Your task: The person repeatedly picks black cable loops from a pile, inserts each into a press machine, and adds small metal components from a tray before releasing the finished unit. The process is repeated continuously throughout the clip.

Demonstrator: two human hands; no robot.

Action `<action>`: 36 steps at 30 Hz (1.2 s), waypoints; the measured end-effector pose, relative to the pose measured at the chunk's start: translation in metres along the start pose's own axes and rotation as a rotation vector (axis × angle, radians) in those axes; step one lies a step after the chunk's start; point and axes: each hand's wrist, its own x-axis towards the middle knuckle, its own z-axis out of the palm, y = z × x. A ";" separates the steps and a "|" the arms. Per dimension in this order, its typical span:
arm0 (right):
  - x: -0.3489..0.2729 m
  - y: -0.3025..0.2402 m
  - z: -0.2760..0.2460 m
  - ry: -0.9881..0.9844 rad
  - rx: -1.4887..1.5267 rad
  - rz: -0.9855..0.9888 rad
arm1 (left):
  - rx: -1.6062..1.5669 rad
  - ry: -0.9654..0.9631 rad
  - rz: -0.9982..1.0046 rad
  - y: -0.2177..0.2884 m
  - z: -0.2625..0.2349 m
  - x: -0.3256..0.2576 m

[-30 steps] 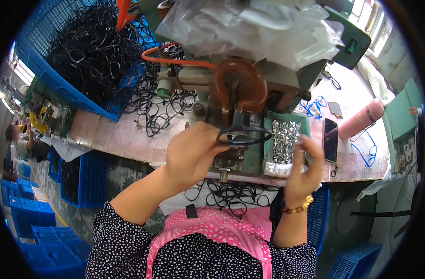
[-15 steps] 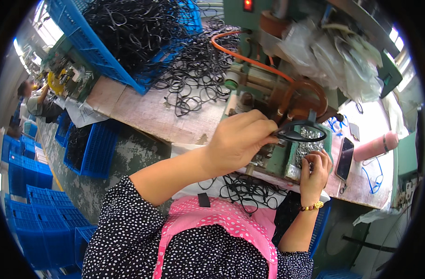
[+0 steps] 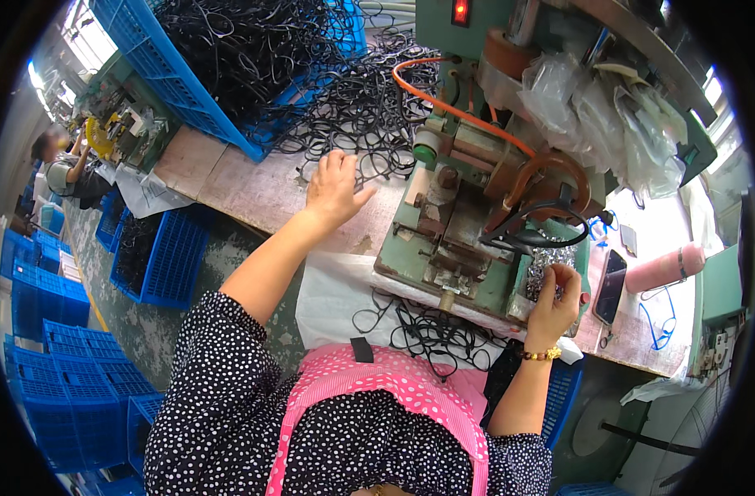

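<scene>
The two hands are well apart. The left hand (image 3: 334,192) is at the worktable (image 3: 229,182), palm down, fingers extended and thumb standing off from them; its fingertips are at the near edge of a loose heap of black frames (image 3: 369,107), and whether they touch one cannot be made out. Beyond the left hand, a tilted blue basket (image 3: 175,83) holds a dense tangle of the same black pieces, which spread from it onto the tabletop. The right hand (image 3: 558,299) is at a green tray (image 3: 521,281) of small shiny metal pieces (image 3: 549,263), its thumb and fingers bent toward one another; whether a piece is pinched between them cannot be told. A beaded bracelet (image 3: 543,355) is on the right wrist. A single black frame (image 3: 530,240) is just beyond the right hand, at the brown coil (image 3: 551,161) of a green machine (image 3: 394,256), with neither hand on it. The machine stands between the hands; an orange hose (image 3: 468,114) runs to its coil side, and clear plastic bags (image 3: 617,116) hang beyond the right hand. To the right of the right hand are a dark phone (image 3: 611,285), a pink bottle (image 3: 665,269) and a blue frame (image 3: 660,321). Nearer the body than both hands, further black loops (image 3: 444,335) lie over a white cloth (image 3: 336,298) beside the pink apron (image 3: 386,372). Far to the left of the left hand, a co-worker (image 3: 63,174) is beside other equipment, with blue crates (image 3: 59,364) on the near side.
</scene>
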 end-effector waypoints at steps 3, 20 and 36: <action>-0.001 0.000 -0.001 0.012 -0.016 0.038 | 0.104 -0.166 -0.037 -0.016 0.018 0.005; -0.001 0.004 -0.006 -0.013 0.031 -0.098 | -1.362 0.289 -0.831 -0.076 -0.021 0.015; 0.000 0.000 -0.009 -0.050 -0.008 -0.114 | -0.007 -0.111 0.105 -0.058 -0.006 -0.031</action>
